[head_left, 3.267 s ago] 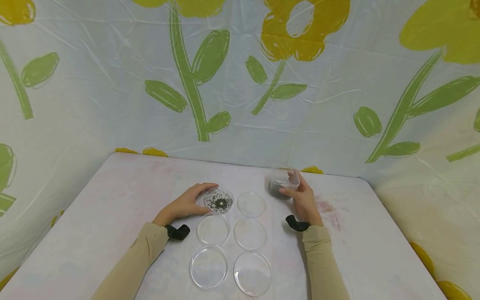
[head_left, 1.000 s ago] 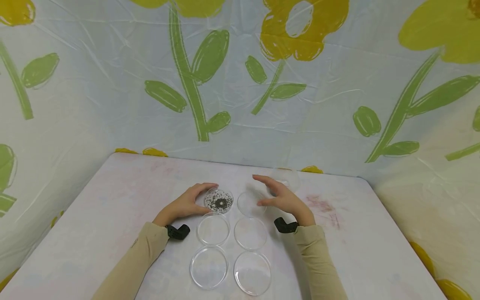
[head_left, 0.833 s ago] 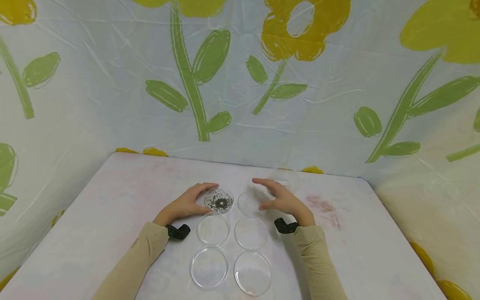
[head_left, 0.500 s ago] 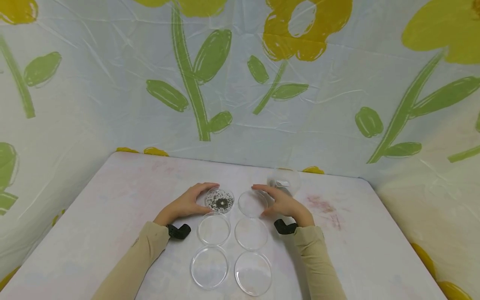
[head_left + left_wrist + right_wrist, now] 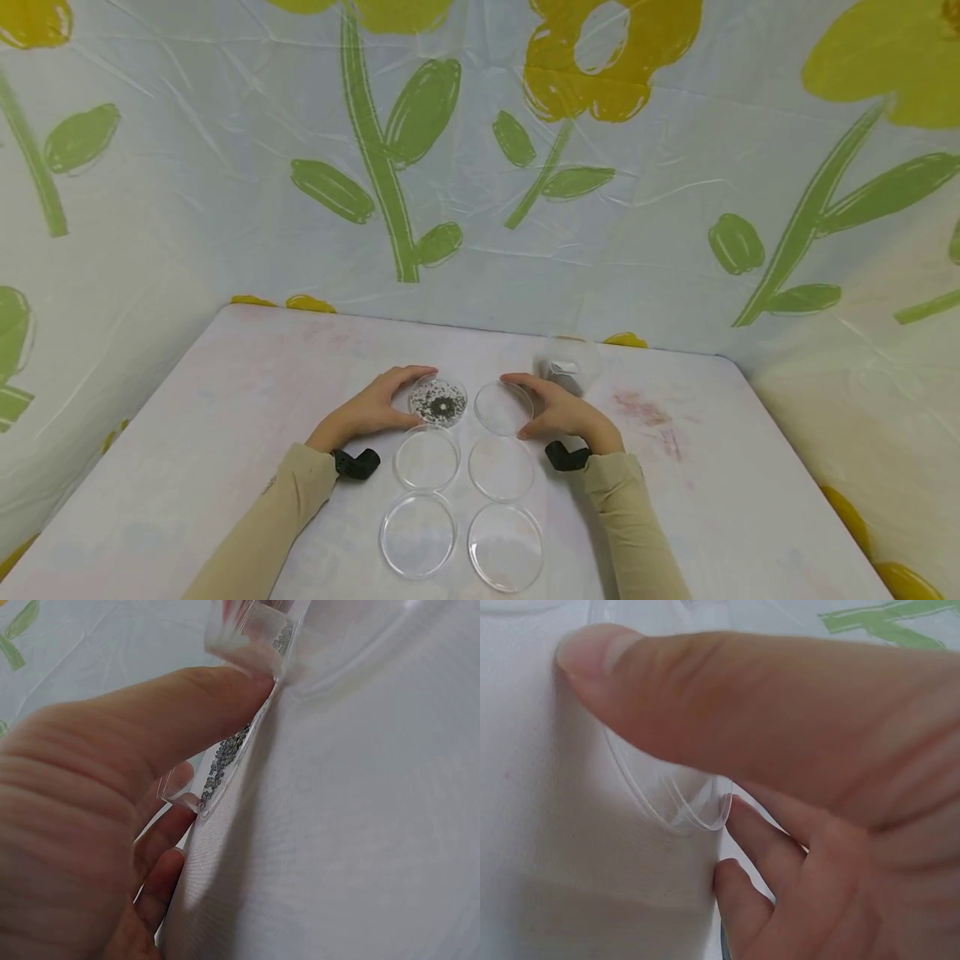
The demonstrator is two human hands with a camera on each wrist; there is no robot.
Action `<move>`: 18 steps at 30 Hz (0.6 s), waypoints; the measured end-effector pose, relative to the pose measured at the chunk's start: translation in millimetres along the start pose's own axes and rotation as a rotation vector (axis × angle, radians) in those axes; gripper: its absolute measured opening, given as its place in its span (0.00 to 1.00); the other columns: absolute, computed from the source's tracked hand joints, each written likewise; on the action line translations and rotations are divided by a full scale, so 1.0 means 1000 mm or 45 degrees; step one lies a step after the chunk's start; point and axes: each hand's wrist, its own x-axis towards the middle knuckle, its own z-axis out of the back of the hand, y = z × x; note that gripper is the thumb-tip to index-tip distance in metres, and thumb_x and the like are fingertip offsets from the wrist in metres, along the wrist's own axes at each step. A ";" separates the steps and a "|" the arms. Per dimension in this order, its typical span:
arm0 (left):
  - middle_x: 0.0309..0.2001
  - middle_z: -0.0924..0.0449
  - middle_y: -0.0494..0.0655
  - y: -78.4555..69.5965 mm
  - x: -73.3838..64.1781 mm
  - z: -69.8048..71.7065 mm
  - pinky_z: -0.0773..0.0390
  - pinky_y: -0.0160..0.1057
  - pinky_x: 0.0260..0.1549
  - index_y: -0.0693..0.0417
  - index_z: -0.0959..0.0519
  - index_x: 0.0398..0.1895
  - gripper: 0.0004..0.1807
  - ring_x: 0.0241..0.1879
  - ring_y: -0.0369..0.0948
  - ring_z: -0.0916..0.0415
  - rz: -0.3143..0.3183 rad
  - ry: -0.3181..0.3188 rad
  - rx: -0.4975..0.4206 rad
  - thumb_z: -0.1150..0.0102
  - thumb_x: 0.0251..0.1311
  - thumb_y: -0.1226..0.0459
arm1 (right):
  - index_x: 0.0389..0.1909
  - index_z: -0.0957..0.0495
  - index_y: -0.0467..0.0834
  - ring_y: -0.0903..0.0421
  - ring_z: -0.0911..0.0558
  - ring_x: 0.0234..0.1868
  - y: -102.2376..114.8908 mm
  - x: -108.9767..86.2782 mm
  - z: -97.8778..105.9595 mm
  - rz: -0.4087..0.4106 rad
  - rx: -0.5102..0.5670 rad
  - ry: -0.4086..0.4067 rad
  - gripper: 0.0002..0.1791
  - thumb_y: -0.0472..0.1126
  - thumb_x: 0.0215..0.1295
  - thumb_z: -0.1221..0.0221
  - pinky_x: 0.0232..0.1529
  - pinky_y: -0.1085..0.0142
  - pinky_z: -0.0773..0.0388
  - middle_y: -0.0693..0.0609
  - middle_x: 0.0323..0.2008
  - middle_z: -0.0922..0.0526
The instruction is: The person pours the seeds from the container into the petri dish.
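My left hand (image 5: 372,406) curls round a clear petri dish (image 5: 438,402) at the far left of the group, thumb on its near side and fingers on the far side. Dark granules (image 5: 223,761) lie scattered inside it, thickest toward the front. My right hand (image 5: 567,417) has thumb and fingers around the far right petri dish (image 5: 503,407), in which I see no granules. In the right wrist view the thumb hides part of this dish (image 5: 637,791). Both dishes rest on the table.
Nearer me stand a middle left dish (image 5: 427,459), a middle right dish (image 5: 501,468), a front left dish (image 5: 417,535) and a front right dish (image 5: 505,547), all clear. Behind my right hand stands a transparent container (image 5: 567,368) with dark contents. A flower-printed curtain (image 5: 480,275) hangs behind the table.
My right hand has let go of the transparent container, left it at the back right, and moved left and down around the far right dish. My left hand has stayed at its dish.
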 end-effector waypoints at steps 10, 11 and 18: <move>0.71 0.36 0.37 0.002 0.001 0.000 0.44 0.55 0.68 0.40 0.35 0.73 0.43 0.71 0.43 0.43 0.016 0.004 0.005 0.25 0.53 0.55 | 0.70 0.32 0.43 0.45 0.38 0.72 -0.004 0.001 0.000 0.042 -0.009 -0.055 0.46 0.36 0.46 0.24 0.68 0.46 0.42 0.47 0.70 0.31; 0.71 0.37 0.37 0.002 0.001 0.000 0.45 0.55 0.68 0.40 0.35 0.73 0.43 0.71 0.43 0.43 0.015 0.004 0.006 0.25 0.53 0.55 | 0.70 0.32 0.43 0.46 0.38 0.72 -0.004 0.001 -0.001 0.048 -0.011 -0.065 0.46 0.36 0.46 0.24 0.68 0.46 0.42 0.47 0.69 0.31; 0.71 0.36 0.39 0.001 0.001 0.000 0.44 0.56 0.68 0.42 0.34 0.73 0.43 0.71 0.44 0.43 0.002 0.001 0.006 0.25 0.53 0.56 | 0.70 0.32 0.43 0.46 0.37 0.71 -0.001 0.003 -0.003 0.063 -0.035 -0.091 0.46 0.37 0.46 0.24 0.68 0.47 0.41 0.48 0.69 0.30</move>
